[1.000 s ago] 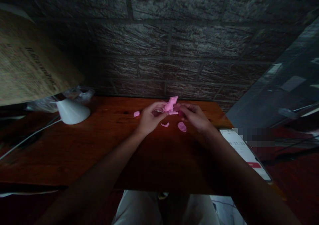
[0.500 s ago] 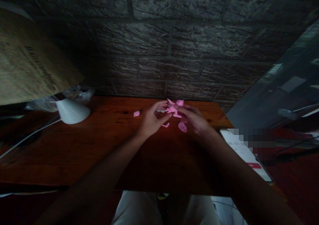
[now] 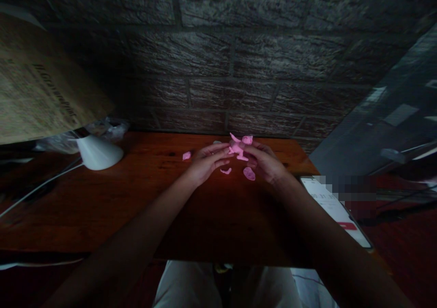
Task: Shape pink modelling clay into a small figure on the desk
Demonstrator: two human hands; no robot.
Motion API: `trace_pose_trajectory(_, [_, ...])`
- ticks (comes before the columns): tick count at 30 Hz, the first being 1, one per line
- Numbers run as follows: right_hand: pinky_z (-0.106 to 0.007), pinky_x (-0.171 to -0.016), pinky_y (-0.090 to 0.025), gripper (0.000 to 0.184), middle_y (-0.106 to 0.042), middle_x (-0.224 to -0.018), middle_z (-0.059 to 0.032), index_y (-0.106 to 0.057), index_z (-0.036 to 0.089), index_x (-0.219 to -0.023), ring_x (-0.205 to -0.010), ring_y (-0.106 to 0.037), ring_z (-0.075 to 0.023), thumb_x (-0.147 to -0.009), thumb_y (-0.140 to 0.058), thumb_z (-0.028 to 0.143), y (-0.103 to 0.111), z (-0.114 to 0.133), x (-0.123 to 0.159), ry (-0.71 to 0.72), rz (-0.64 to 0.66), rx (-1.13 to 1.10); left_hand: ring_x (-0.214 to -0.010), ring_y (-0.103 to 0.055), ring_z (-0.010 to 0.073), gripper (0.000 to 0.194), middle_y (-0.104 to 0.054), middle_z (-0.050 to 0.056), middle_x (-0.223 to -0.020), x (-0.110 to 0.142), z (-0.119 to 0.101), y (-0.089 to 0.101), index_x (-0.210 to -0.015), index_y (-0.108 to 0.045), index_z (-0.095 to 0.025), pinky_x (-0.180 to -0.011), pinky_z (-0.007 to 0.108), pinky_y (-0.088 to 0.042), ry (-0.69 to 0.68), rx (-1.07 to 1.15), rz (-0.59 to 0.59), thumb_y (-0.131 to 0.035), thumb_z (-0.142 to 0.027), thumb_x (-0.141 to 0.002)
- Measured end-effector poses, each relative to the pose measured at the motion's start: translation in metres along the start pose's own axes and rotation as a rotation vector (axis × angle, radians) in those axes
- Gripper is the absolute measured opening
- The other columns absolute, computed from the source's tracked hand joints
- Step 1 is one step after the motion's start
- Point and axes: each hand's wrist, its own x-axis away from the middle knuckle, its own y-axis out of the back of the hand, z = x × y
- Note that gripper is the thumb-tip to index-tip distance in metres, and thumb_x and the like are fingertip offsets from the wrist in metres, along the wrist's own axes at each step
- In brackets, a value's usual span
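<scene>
Head view. Observed at centre frame: pink figure [image 3: 238, 148], grasped in fingers of right hand [image 3: 268, 163], apparently by the middle, likely to keep head and limbs exposed. Noted at its left: bent fingers of left hand [image 3: 204, 164], apparently touching, perhaps steadying; cannot tell whether pinching. Seen on tabletop [image 3: 136, 199], presumably laid for easy reach: pink lump [image 3: 186, 155] left of centre, pink strip [image 3: 226, 171] and pink oval [image 3: 249, 174] below centre. Counted: one figure, three loose pieces, two hands, one phone [image 3: 336, 210] at lower right.

Dim light | dark brick-patterned wall [image 3: 211, 55] | brown wooden table [image 3: 102, 203] | printed-shade lamp [image 3: 48, 92], left | reddish floor [image 3: 413, 253]
</scene>
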Motion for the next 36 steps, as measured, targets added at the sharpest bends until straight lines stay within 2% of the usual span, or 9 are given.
trace_pose_trajectory(4, [-0.028,-0.061,-0.050,0.035,-0.076,-0.106,-0.0087,-0.076,0.023,-0.095,-0.091,-0.068,-0.0210,-0.067,-0.086,0.043,-0.001,0.000,0.001,-0.012,0.007,-0.002,-0.090,-0.074,0.0156,0.021,-0.079,0.004,-0.097,0.000,0.001,-0.002,-0.093,-0.079,-0.020,-0.080,0.026,-0.054,-0.013,0.011,0.002,-0.084,-0.018,-0.073])
trace_pose_trajectory(9, [-0.030,-0.066,-0.052,0.038,-0.076,-0.109,-0.0087,-0.076,0.024,-0.097,-0.093,-0.069,-0.0217,-0.066,-0.086,0.043,0.000,0.002,0.001,-0.026,-0.004,0.002,-0.091,-0.073,0.0161,0.019,-0.078,0.004,-0.097,0.002,0.001,-0.004,-0.091,-0.080,-0.020,-0.084,0.028,-0.054,-0.026,-0.014,-0.018,-0.084,-0.019,-0.072])
trace_pose_trajectory(16, [-0.031,-0.074,-0.053,0.035,-0.077,-0.102,-0.0055,-0.076,0.025,-0.094,-0.095,-0.069,-0.0221,-0.064,-0.086,0.041,-0.005,0.004,0.004,-0.032,-0.007,-0.014,-0.093,-0.072,0.0171,0.019,-0.077,0.005,-0.099,0.000,0.003,-0.003,-0.091,-0.080,-0.018,-0.085,0.029,-0.054,-0.044,-0.038,-0.028,-0.084,-0.019,-0.072])
trace_pose_trajectory(24, [-0.027,-0.054,-0.042,0.036,-0.075,-0.103,-0.0063,-0.074,0.025,-0.089,-0.079,-0.063,-0.0182,-0.062,-0.085,0.046,0.001,0.002,0.000,-0.076,-0.046,-0.062,-0.093,-0.073,0.0182,0.025,-0.078,0.006,-0.101,0.000,0.001,-0.005,-0.103,-0.076,-0.020,-0.078,0.027,-0.055,-0.039,-0.025,-0.040,-0.079,-0.025,-0.080])
trace_pose_trajectory(26, [-0.027,-0.050,-0.038,0.032,-0.074,-0.098,-0.0050,-0.073,0.025,-0.088,-0.068,-0.057,-0.0150,-0.067,-0.082,0.047,0.003,0.001,-0.002,-0.086,-0.041,-0.061,-0.094,-0.073,0.0189,0.020,-0.078,0.007,-0.102,0.000,0.001,-0.005,-0.102,-0.076,-0.019,-0.078,0.028,-0.055,-0.087,-0.059,-0.076,-0.077,-0.025,-0.082])
trace_pose_trajectory(29, [-0.027,-0.046,-0.029,0.023,-0.070,-0.080,-0.0011,-0.071,0.024,-0.082,-0.051,-0.038,-0.0099,-0.072,-0.078,0.044,0.005,0.002,-0.003,-0.099,-0.029,-0.101,-0.097,-0.072,0.0197,0.016,-0.078,0.007,-0.107,0.002,0.003,-0.007,-0.100,-0.077,-0.021,-0.081,0.030,-0.055,-0.230,-0.200,-0.127,-0.073,-0.022,-0.085])
trace_pose_trajectory(32, [-0.026,-0.042,-0.022,0.021,-0.065,-0.068,0.0025,-0.070,0.023,-0.077,-0.046,-0.020,-0.0072,-0.072,-0.080,0.040,0.002,0.005,-0.001,-0.093,-0.005,-0.196,-0.099,-0.072,0.0204,0.020,-0.079,0.007,-0.108,0.007,0.007,-0.010,-0.105,-0.078,-0.023,-0.083,0.030,-0.057,-0.387,-0.413,-0.140,-0.072,-0.022,-0.087])
trace_pose_trajectory(36, [-0.023,-0.040,-0.016,0.027,-0.063,-0.064,0.0039,-0.068,0.021,-0.075,-0.046,-0.017,-0.0055,-0.065,-0.086,0.038,-0.004,0.008,0.001,-0.111,0.009,-0.297,-0.098,-0.073,0.0205,0.026,-0.078,0.007,-0.111,0.013,0.012,-0.014,-0.115,-0.076,-0.023,-0.077,0.030,-0.061,-0.602,-0.664,-0.153,-0.067,-0.026,-0.091])
